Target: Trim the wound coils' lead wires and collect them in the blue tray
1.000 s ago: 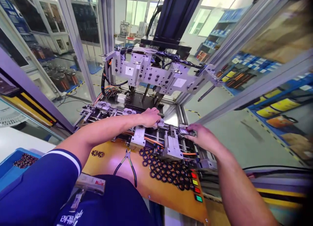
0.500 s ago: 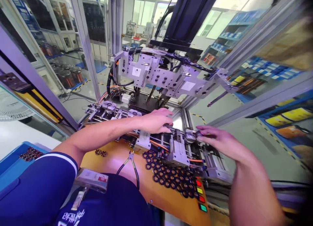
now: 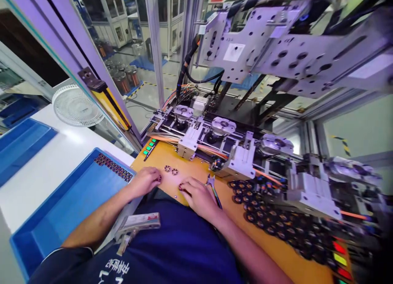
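My left hand [image 3: 145, 182] is closed on a small dark ring-shaped stator core, near the left edge of the orange worktop [image 3: 192, 168]. My right hand [image 3: 198, 195] pinches another such core [image 3: 181, 187] between thumb and fingers, close to my body. Between and just beyond the hands, two loose stator cores [image 3: 175, 172] lie flat side by side. Next to my right hand rest diagonal cutters [image 3: 211, 180], jaws pointing away from me and handles partly behind the hand. Many dark stators [image 3: 260, 218] lie packed together on the right of the worktop.
A machine row with round metal holders [image 3: 223, 126] runs along the worktop's far side, under a large plate assembly [image 3: 245, 50]. To the left, a blue bin [image 3: 76, 202] holds a strip of small cores [image 3: 113, 167]. Coloured buttons [image 3: 340, 258] sit at right; a white fan [image 3: 76, 106] stands left.
Both hands have left the machine's holders and come back to the worktop's left part, each now with a stator core. The view has swung left, showing more of the blue bin.
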`<state>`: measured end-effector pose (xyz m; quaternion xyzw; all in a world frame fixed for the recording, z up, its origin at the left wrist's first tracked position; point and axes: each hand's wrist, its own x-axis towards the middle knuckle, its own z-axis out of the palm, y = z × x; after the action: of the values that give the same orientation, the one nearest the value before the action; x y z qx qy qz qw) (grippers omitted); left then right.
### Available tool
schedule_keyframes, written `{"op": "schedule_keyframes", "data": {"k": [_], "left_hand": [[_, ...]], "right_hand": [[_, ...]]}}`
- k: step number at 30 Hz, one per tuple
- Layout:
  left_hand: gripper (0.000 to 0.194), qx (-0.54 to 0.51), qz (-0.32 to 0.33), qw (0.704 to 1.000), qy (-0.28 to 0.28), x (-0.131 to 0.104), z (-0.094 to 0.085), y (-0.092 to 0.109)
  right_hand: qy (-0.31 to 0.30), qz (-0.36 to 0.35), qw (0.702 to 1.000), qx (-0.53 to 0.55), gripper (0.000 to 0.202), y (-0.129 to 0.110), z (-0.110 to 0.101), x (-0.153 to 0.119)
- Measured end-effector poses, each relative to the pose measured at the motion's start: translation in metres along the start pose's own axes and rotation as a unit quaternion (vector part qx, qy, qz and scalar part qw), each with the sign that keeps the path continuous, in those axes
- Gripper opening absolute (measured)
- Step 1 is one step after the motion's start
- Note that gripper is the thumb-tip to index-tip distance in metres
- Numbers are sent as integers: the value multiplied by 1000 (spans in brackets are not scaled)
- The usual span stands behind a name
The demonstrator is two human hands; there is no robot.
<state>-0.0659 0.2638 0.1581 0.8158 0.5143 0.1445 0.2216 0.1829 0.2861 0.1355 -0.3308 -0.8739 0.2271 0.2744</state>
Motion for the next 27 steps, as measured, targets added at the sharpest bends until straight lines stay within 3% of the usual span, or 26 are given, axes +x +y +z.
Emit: {"op": "schedule_keyframes", "data": {"k": [2,5,9,13,17,23,27], "left_hand": [[11,10,-13,999,32,7,14,-2],[12,18,-42,994,103,8,26,-4],[15,10,-72,980,186,-18,34,-4],[20,-10,-78,971,225,-43,39,2],[23,-23,-55,971,232,-34,36,14],[26,-34,12,970,240,-6,19,45],[24,-50,40,967,245,3,7,54]], "right_hand": [[-5,-3,1000,-20,13,0,23,13],[21,16,998,-60,14,-2,23,5],[87,78,987,-114,17,4,-19,-53],[147,174,955,-188,17,17,-62,-126],[170,239,928,-230,18,28,-74,-164],[165,253,930,-209,21,43,-59,-144],[185,252,933,-179,21,52,-53,-126]]}}
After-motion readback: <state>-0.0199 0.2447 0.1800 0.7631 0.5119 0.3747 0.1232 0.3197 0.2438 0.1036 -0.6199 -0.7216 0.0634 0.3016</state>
